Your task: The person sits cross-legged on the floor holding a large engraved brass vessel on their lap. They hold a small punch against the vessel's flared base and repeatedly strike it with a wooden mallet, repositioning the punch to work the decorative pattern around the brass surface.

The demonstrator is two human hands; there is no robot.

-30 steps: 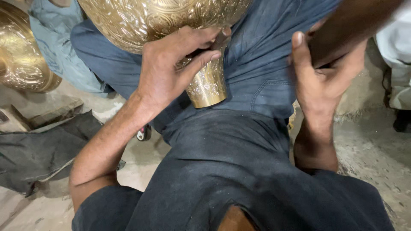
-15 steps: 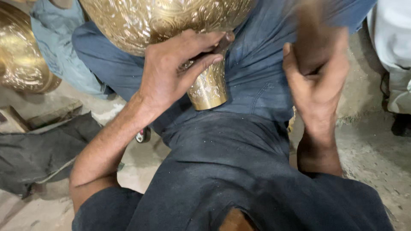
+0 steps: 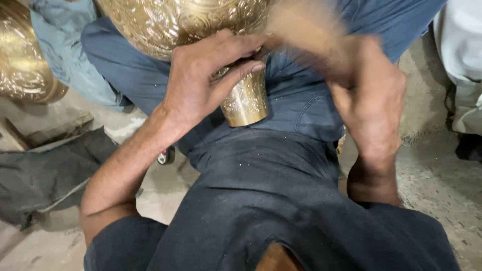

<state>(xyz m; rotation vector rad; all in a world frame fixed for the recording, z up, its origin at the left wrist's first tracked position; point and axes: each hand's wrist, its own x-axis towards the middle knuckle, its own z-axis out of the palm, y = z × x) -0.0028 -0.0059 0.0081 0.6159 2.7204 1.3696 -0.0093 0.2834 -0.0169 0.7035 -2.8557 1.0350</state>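
**While the Left Hand Grips the Brass Neck, the Right Blurs Beside It**

Where the engraved brass vessel (image 3: pixel 186 22) narrows into its short flared neck (image 3: pixel 246 103), the left hand (image 3: pixel 211 85) is clenched around that narrowing, thumb and fingers wrapped from the vessel's left side and pressing it down toward the lap. The vessel's bulging body fills the top of the view, and its long axis runs from that body down and slightly right to the neck's open rim, which points at the dark trousers (image 3: pixel 266 190) just below it.

To the right of the neck, the right hand (image 3: pixel 371 100) is raised with its fingers curled. A pale brown streak (image 3: pixel 306 25) smears from above this hand toward the vessel's shoulder; it is too blurred to name, so I cannot tell what the right hand grasps, only that it looks closed rather than released. The left hand is plainly the nearer one, touching the vessel, while the right hand stands apart from the neck with blue cloth (image 3: pixel 306 105) between them.

Far left of the vessel sits a second brass piece (image 3: pixel 25 60) at the frame's edge, with a dark cloth (image 3: pixel 45 175) lying on the dusty floor (image 3: pixel 437 175) below it.
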